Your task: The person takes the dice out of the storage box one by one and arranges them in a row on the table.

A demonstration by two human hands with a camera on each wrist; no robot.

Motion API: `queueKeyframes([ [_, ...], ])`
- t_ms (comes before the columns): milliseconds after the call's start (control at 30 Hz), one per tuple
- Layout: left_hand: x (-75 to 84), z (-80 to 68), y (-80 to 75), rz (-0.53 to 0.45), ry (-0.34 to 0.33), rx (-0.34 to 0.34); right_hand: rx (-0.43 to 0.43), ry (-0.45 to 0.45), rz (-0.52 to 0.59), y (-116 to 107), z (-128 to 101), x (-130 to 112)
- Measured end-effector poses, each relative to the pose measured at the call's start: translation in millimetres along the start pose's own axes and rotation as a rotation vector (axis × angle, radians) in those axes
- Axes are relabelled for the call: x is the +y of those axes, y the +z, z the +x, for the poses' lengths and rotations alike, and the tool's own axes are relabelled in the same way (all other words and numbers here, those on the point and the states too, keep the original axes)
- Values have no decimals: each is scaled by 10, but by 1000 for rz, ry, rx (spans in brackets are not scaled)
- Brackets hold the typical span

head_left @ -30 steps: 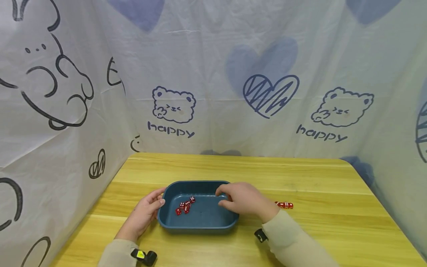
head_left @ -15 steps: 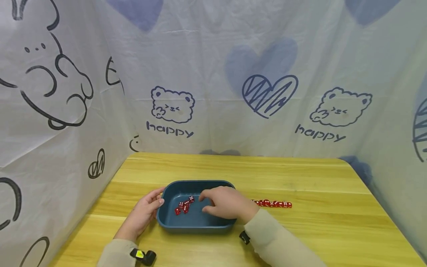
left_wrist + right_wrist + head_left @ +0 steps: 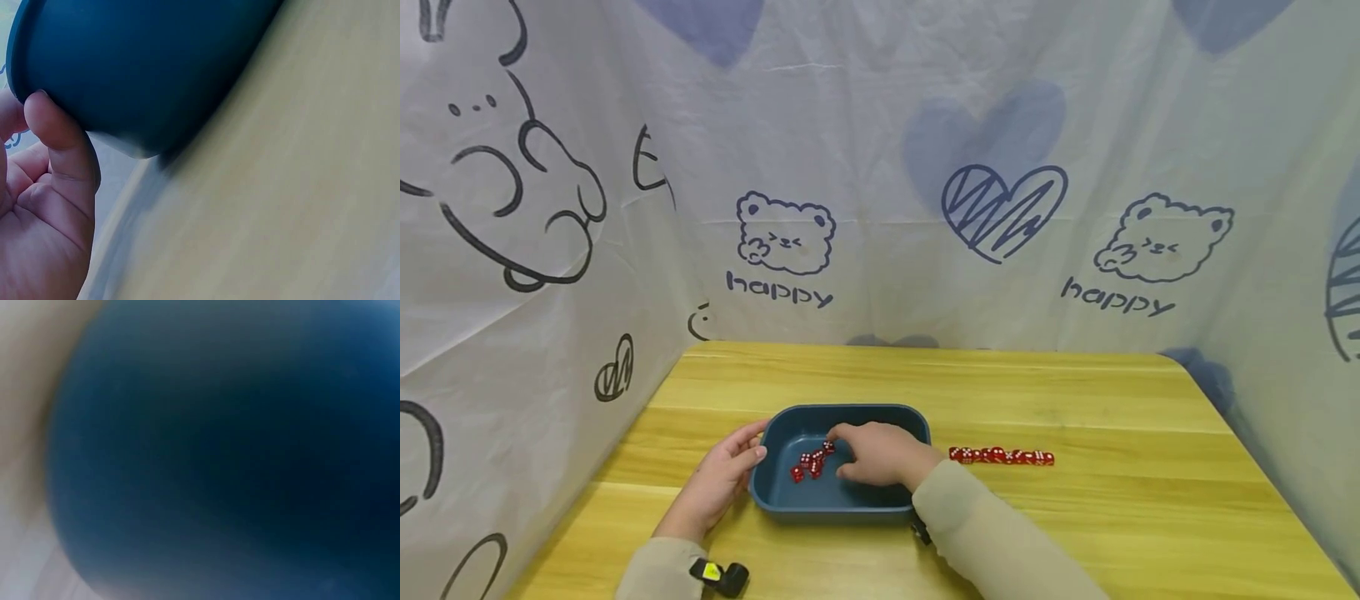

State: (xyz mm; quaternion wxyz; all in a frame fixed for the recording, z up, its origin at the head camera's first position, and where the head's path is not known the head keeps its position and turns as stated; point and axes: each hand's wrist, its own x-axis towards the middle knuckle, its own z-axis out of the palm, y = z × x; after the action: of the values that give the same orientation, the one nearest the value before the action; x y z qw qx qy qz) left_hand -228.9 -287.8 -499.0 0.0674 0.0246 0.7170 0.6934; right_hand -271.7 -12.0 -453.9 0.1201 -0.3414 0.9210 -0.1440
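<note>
Reaching in: the right hand (image 3: 880,454) is down inside the blue tray (image 3: 842,500), fingertips at the little heap of red dice (image 3: 811,465) on the tray's left half.
Right grip: the fingers curl over the dice, but I cannot tell whether any die is pinched; the wrist view shows only blurred blue.
Left hand (image 3: 724,479): rests against the tray's left end with fingers relaxed and thumb pressed to the outer wall (image 3: 125,75), bracing rather than gripping.
Row on the table (image 3: 1075,400): more red dice (image 3: 1000,456) lie in a line just right of the tray.
Risk: the dice are small and bunched, so a pinch could take two, or flick one away.
Risk: if the left hand slackens, a nudge may slide the tray into the line.
</note>
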Motion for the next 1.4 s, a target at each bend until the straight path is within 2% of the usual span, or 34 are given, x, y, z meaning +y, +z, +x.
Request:
queueKeyframes([
  [400,-7,4,-34,17,17,2,-64,11,79,78,134,77],
  [900,-6,8,-21,16,5,7,-86,-67,27,128,147,124],
  [1233,14,3,-15,18,1,11,-80,-108,42,133,160,133],
  [1400,21,3,-10,12,-5,10,-37,-137,86,67,131,108],
])
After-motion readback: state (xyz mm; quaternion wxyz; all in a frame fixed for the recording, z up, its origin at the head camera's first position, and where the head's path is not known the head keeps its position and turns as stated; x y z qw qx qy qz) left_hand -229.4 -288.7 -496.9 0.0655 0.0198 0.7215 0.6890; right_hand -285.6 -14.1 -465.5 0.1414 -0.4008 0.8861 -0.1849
